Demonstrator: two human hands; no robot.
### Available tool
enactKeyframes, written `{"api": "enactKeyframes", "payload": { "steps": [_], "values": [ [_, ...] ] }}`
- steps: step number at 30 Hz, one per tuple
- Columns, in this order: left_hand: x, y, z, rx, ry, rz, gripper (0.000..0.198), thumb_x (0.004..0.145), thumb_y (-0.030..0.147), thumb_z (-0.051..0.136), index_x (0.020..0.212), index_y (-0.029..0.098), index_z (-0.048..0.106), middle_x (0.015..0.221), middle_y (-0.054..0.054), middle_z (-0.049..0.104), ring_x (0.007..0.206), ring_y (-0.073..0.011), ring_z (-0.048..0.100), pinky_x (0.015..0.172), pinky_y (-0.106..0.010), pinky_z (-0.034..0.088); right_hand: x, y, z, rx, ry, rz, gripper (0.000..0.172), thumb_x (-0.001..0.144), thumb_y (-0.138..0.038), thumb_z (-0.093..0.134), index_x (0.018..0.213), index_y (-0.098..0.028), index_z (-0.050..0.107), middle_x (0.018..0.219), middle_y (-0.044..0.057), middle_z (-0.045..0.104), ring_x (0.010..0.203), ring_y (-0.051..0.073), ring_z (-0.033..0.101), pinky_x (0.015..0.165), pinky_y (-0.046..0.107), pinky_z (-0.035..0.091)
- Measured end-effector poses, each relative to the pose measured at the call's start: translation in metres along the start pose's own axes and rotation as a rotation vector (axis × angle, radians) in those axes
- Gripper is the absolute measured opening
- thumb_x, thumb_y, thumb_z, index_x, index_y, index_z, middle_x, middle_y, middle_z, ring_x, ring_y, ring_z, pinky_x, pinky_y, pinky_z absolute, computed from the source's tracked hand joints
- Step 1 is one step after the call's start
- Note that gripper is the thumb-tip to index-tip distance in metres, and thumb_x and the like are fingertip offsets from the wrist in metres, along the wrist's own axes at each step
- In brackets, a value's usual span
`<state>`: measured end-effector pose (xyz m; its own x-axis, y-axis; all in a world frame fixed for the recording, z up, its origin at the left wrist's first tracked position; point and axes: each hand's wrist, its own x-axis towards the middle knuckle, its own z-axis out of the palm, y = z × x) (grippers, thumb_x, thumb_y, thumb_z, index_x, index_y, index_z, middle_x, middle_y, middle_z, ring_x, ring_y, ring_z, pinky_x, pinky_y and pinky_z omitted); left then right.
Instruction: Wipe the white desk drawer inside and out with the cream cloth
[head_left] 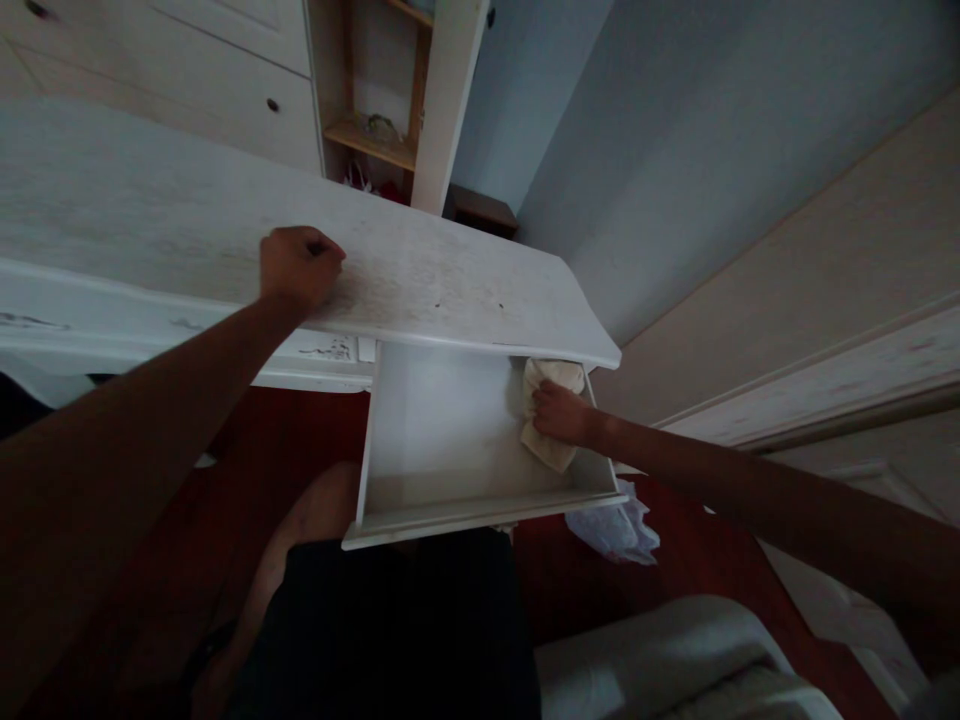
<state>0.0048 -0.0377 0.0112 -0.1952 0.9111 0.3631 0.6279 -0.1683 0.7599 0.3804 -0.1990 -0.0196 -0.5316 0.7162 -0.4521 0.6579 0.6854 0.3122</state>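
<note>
Inside the pulled-out white drawer (442, 420), my right hand (561, 412) is closed on a cream cloth (555, 455). The cloth lies bunched at the drawer's right side, partly against the side wall, and my fingertips are partly hidden in its folds. Up on the worn white tabletop (442, 265), my left hand (300, 268) rests as a loose fist, with nothing visible in it. Grey-brown smudges and two small dark marks show on the tabletop to the right of that fist.
Beyond the table stands a white cabinet (225, 90) with an open door (450, 100) and wooden shelves. A clear plastic bag (619, 528) lies on the red floor (675, 540) beside the drawer. My legs are under the drawer front, and a pale padded seat (667, 660) is at lower right.
</note>
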Motion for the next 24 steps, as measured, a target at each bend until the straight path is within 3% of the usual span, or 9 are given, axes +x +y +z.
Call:
{"api": "enactKeyframes", "payload": {
  "steps": [5,10,12,17,20,24],
  "values": [
    [0.002,-0.001,0.001,-0.003,0.012,-0.003,0.012,0.079,0.014,0.059,0.077,0.017,0.071,0.076,-0.003,0.071,0.078,-0.0172,0.061,0.081,-0.03,0.049,0.011,-0.004,-0.023,-0.075,0.024,0.159,0.026,0.098,-0.007,0.05,0.106,-0.009,0.074,0.105,0.019,0.075,0.109,0.028,0.065,0.094,0.041,0.045],
    [0.003,-0.003,0.002,-0.021,0.006,0.001,0.014,0.077,0.015,0.057,0.076,0.018,0.07,0.079,-0.005,0.073,0.08,-0.0196,0.064,0.084,-0.032,0.051,0.021,-0.007,-0.032,0.188,0.074,0.436,0.033,0.095,-0.012,0.051,0.125,-0.013,0.065,0.12,0.02,0.07,0.109,0.03,0.068,0.086,0.039,0.053],
    [0.003,-0.005,0.003,-0.032,0.017,0.006,0.014,0.077,0.016,0.056,0.074,0.02,0.07,0.079,-0.005,0.074,0.081,-0.021,0.066,0.084,-0.033,0.051,0.022,-0.002,-0.03,0.364,0.145,0.479,0.037,0.092,-0.016,0.055,0.127,-0.013,0.063,0.121,0.018,0.071,0.108,0.029,0.069,0.089,0.038,0.054],
    [0.005,-0.009,0.006,-0.061,0.025,0.0,0.014,0.074,0.018,0.056,0.074,0.022,0.07,0.078,-0.006,0.074,0.083,-0.024,0.068,0.084,-0.034,0.053,0.014,0.0,-0.023,0.807,0.468,0.415,0.042,0.09,-0.018,0.052,0.131,-0.019,0.062,0.125,0.012,0.073,0.111,0.028,0.07,0.097,0.042,0.054],
    [0.005,-0.01,0.006,-0.056,0.018,-0.002,0.015,0.073,0.019,0.056,0.075,0.022,0.071,0.079,-0.006,0.074,0.085,-0.0243,0.069,0.085,-0.034,0.053,0.015,-0.018,-0.029,0.914,0.641,0.37,0.05,0.091,-0.021,0.052,0.14,-0.023,0.059,0.134,0.01,0.069,0.12,0.027,0.065,0.105,0.044,0.05],
    [0.004,-0.008,0.005,-0.032,0.025,0.016,0.016,0.072,0.019,0.055,0.073,0.022,0.07,0.078,-0.006,0.074,0.084,-0.0241,0.068,0.084,-0.033,0.053,0.042,-0.052,-0.054,0.962,0.823,0.19,0.05,0.09,-0.02,0.052,0.138,-0.025,0.063,0.119,0.008,0.071,0.112,0.024,0.065,0.104,0.043,0.05]
  ]
}}
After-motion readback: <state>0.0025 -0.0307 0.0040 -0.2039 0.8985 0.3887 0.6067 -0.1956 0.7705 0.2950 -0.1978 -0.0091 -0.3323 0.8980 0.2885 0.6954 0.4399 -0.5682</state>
